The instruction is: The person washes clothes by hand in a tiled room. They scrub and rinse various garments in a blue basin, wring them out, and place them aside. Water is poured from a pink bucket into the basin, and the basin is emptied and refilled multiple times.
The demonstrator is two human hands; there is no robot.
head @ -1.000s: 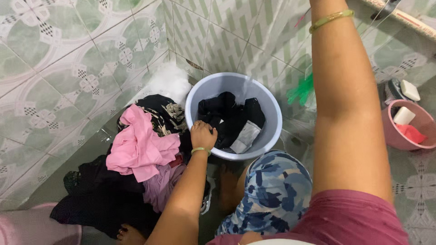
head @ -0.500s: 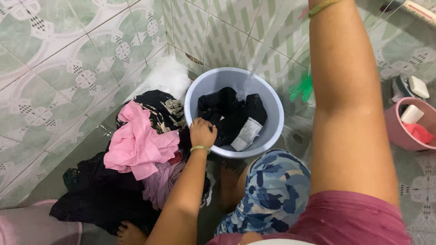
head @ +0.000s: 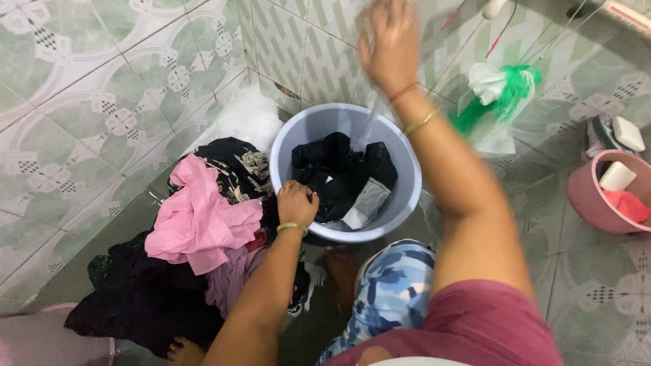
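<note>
Since a second ago your right hand (head: 388, 42) has come back into view, raised and blurred against the wall tiles above the basin, so you cannot tell whether it grips anything; a thin stream of water falls beneath it. Your left hand (head: 296, 202) stays curled over the near rim of the round pale-blue plastic basin (head: 407, 183), which sits on the floor in the tiled corner holding the dark wet garments (head: 339, 173). Filling looks to be the step in hand; next, you would likely need that left hand steady while the water rises. Room is tight: the heap of pink and black clothes (head: 203, 224) presses the basin's left side, your knee crowds the front, and the pink plastic bowl of soap bars (head: 588, 196) sits well apart to the right.
</note>
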